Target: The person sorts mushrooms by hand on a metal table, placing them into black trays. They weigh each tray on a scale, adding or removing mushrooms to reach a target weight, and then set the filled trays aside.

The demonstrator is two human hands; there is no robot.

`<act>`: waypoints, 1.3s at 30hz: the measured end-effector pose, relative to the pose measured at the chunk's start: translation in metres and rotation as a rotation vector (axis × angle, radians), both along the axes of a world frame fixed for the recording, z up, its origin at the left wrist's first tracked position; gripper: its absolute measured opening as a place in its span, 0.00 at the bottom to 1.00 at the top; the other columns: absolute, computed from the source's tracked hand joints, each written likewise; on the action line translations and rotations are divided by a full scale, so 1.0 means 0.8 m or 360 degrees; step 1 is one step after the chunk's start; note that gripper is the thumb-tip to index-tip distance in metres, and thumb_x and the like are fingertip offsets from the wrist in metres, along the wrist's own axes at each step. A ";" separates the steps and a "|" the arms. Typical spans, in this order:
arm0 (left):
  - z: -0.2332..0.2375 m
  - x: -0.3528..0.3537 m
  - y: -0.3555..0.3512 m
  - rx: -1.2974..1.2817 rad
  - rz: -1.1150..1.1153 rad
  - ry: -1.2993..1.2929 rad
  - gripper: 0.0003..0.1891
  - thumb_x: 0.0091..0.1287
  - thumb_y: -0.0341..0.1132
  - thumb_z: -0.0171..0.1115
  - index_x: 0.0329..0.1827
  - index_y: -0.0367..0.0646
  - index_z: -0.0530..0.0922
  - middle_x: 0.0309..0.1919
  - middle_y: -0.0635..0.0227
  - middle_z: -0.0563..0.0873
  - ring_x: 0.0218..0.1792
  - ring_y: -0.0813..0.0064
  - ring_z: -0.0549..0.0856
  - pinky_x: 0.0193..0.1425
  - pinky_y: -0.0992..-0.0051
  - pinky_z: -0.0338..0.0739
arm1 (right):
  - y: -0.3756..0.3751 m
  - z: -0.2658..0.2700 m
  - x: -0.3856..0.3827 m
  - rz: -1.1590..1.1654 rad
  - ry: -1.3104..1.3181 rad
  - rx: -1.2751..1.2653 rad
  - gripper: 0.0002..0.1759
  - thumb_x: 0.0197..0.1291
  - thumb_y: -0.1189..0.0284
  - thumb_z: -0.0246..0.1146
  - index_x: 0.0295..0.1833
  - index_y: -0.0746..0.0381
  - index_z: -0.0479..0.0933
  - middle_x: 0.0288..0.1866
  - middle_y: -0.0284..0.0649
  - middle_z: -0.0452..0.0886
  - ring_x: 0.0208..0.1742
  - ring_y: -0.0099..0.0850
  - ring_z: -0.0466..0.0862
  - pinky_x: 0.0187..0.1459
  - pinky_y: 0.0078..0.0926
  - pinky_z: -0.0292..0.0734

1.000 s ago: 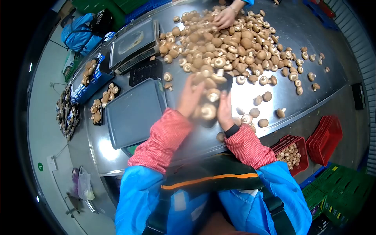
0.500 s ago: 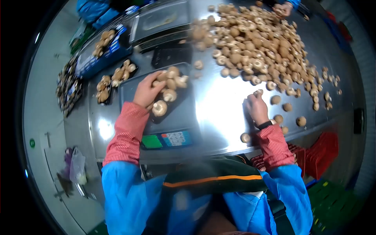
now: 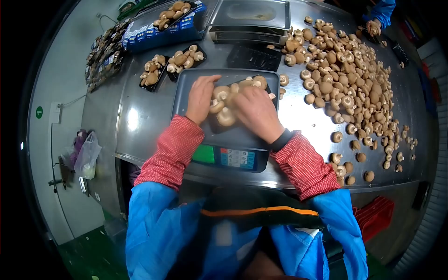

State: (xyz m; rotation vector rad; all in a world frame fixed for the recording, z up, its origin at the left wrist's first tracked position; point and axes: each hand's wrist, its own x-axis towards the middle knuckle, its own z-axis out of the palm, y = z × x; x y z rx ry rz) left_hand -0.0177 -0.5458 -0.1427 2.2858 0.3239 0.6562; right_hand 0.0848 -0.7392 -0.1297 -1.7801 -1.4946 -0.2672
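Observation:
Brown-capped mushrooms (image 3: 226,116) with pale stems sit in a dark tray on the grey platform of a weighing scale (image 3: 186,77). My left hand (image 3: 201,99) rests at the left side of these mushrooms, fingers stretched out and holding nothing. Over the same tray, my right hand (image 3: 256,112) reaches in from the right, its fingers bent down and closed on a mushroom; the fingertips are blurred and partly hidden. The scale's green display (image 3: 203,153) and keypad (image 3: 237,158) face me below the platform.
A large mushroom pile (image 3: 354,79) spreads over the steel table on the right. Two filled black trays (image 3: 152,72) lie left, near a blue box (image 3: 163,37). A black tray (image 3: 254,58) and another scale (image 3: 249,14) stand behind. Another person's hand (image 3: 373,27) works at the far right.
My right hand has moved left from the edge of the pile to the tray on the scale. My left hand has shifted slightly off the mushrooms. The view has swung right.

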 end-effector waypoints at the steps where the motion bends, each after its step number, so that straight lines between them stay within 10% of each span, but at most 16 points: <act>1: 0.002 -0.006 0.002 -0.0024 0.0019 -0.0021 0.17 0.73 0.34 0.45 0.54 0.38 0.81 0.48 0.56 0.83 0.53 0.57 0.80 0.61 0.65 0.71 | 0.000 0.002 0.001 -0.0064 0.0045 0.0091 0.15 0.52 0.73 0.71 0.45 0.62 0.76 0.42 0.43 0.77 0.42 0.42 0.79 0.42 0.39 0.75; 5: -0.010 -0.045 0.015 -0.0127 0.0178 -0.0112 0.18 0.77 0.36 0.43 0.53 0.36 0.81 0.46 0.57 0.84 0.50 0.61 0.82 0.58 0.68 0.73 | -0.055 -0.023 0.036 -0.0555 0.0461 0.0279 0.11 0.55 0.72 0.69 0.43 0.63 0.79 0.39 0.44 0.80 0.42 0.43 0.79 0.45 0.39 0.73; 13: -0.007 -0.108 0.028 -0.0421 0.0426 -0.0075 0.17 0.78 0.37 0.46 0.52 0.35 0.81 0.44 0.60 0.84 0.48 0.70 0.84 0.55 0.74 0.75 | -0.323 -0.164 0.087 -0.1524 -0.0420 -0.1586 0.15 0.61 0.65 0.65 0.51 0.59 0.77 0.52 0.53 0.75 0.46 0.51 0.82 0.39 0.47 0.79; 22: 0.030 -0.039 -0.034 0.0238 0.0021 -0.0107 0.22 0.66 0.44 0.62 0.59 0.43 0.80 0.57 0.59 0.81 0.61 0.58 0.77 0.67 0.62 0.69 | -0.301 -0.089 0.084 -0.0833 0.0993 -0.0547 0.22 0.61 0.75 0.66 0.60 0.66 0.71 0.51 0.43 0.82 0.54 0.36 0.82 0.54 0.35 0.77; 31: -0.008 -0.002 -0.042 0.0359 -0.0180 0.0298 0.30 0.62 0.44 0.64 0.69 0.45 0.73 0.64 0.55 0.76 0.67 0.53 0.71 0.72 0.60 0.65 | -0.091 0.005 0.022 0.0190 0.0921 -0.0223 0.23 0.54 0.83 0.63 0.57 0.62 0.72 0.50 0.43 0.74 0.45 0.41 0.82 0.46 0.32 0.79; 39: -0.015 -0.013 -0.066 0.0565 0.0001 0.0239 0.32 0.62 0.45 0.61 0.69 0.42 0.70 0.67 0.54 0.73 0.70 0.51 0.68 0.74 0.57 0.61 | -0.055 -0.026 -0.005 -0.0253 0.0310 -0.0262 0.12 0.58 0.81 0.64 0.48 0.64 0.78 0.42 0.46 0.77 0.45 0.47 0.82 0.45 0.35 0.79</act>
